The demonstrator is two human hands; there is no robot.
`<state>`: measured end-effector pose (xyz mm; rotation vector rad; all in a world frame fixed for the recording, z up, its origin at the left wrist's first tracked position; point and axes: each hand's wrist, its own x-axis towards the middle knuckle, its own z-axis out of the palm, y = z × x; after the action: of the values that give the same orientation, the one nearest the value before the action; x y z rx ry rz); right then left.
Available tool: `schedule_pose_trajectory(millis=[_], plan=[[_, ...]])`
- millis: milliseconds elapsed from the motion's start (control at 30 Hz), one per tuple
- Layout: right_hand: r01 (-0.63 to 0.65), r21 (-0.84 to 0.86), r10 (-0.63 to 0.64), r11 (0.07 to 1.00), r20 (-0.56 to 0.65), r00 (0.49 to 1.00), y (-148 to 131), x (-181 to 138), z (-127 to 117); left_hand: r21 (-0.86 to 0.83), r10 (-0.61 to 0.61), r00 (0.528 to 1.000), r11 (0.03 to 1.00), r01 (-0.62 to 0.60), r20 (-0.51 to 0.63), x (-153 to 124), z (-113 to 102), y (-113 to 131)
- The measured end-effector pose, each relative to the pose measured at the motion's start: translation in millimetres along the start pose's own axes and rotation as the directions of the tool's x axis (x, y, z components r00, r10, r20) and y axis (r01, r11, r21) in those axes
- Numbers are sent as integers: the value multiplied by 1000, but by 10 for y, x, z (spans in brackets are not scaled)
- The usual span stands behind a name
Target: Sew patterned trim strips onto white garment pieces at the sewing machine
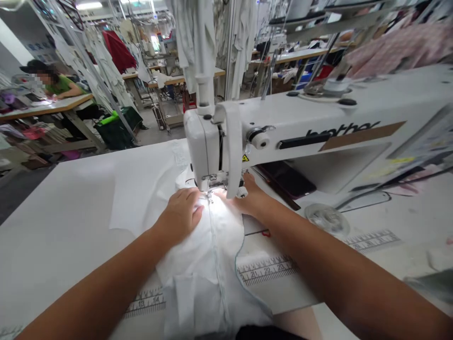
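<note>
White fabric (201, 257) with a lengthwise seam lies under the needle and presser foot (210, 197) of a white sewing machine (205, 141), lit by a lamp. Its right edge has a grey-green overlocked line. My left hand (184, 210) rests on the cloth just left of the foot, open, thumb apart from the fingers. On the other side, my right hand (247, 196) lies at the fabric's right part, thumb side toward the needle. The machine's white guard (233, 151) hides some of its fingers; those that show are spread.
Right of the needle, a dark phone (288, 179) lies under the machine arm, near a clear round dish (327, 219). Ruler tape (267, 270) runs along the table front. A person in green (63, 85) sits at another table on the left. Garments hang behind.
</note>
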<state>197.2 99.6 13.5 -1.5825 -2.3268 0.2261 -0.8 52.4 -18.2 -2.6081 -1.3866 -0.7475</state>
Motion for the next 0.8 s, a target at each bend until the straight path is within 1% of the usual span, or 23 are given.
schedule_pose_trajectory(millis=[100,167,233,300,333,367,400,433,467,500,533,567,600,633,667,700,733,767,800], plan=[[-5,4,5,1000,32,999,-36,-107,-98,34,-13,999,999,12,45,-106,-37,20],[44,33,-47,998,92,995,-47,-200,-129,59,7,997,998,-11,77,-244,-134,92],[103,88,-115,991,146,983,-69,-320,-137,93,-14,995,996,4,102,-425,-279,228],[130,151,-153,980,147,977,-130,-473,-138,81,-115,987,991,106,109,-611,-442,418],[130,182,-155,975,128,980,-184,-560,-141,18,-192,974,981,192,118,-693,-517,524],[126,209,-150,970,102,983,-254,-654,-147,-93,-286,947,949,302,148,-764,-582,629],[121,225,-141,967,74,987,-339,-752,-154,-248,-378,902,872,422,207,-821,-634,728],[111,256,-129,960,56,990,-435,-852,-164,-422,-443,846,734,532,296,-865,-672,817],[99,330,-126,939,63,990,-535,-952,-174,-582,-464,790,538,610,400,-897,-698,894],[88,451,-147,888,98,984,-632,-1050,-184,-698,-454,744,308,647,489,-920,-715,956],[70,598,-199,799,153,968,-716,-1146,-193,-762,-427,713,81,642,555,-938,-724,1005],[39,739,-285,672,209,935,-778,-1237,-201,-792,-402,701,-112,600,589,-956,-731,1042],[-10,848,-380,531,248,891,-812,-1326,-208,-795,-389,694,-260,548,606,-977,-737,1068],[-68,912,-456,406,266,849,-812,-1411,-213,-784,-396,678,-363,503,619,-1003,-745,1086],[-124,939,-500,319,278,820,-779,-1496,-213,-772,-422,651,-423,474,631,-1035,-754,1098],[-184,948,-513,259,297,806,-713,-1581,-206,-759,-451,615,-454,466,647,-1074,-766,1105],[-248,945,-507,212,323,799,-622,-1669,-186,-747,-475,578,-466,474,664,-1116,-780,1109],[-313,933,-513,178,360,780,-514,-1761,-150,-736,-500,540,-470,487,677,-1160,-794,1110],[-367,913,-533,179,403,744,-399,-1855,-93,-729,-523,509,-470,497,684,-1204,-807,1107]])
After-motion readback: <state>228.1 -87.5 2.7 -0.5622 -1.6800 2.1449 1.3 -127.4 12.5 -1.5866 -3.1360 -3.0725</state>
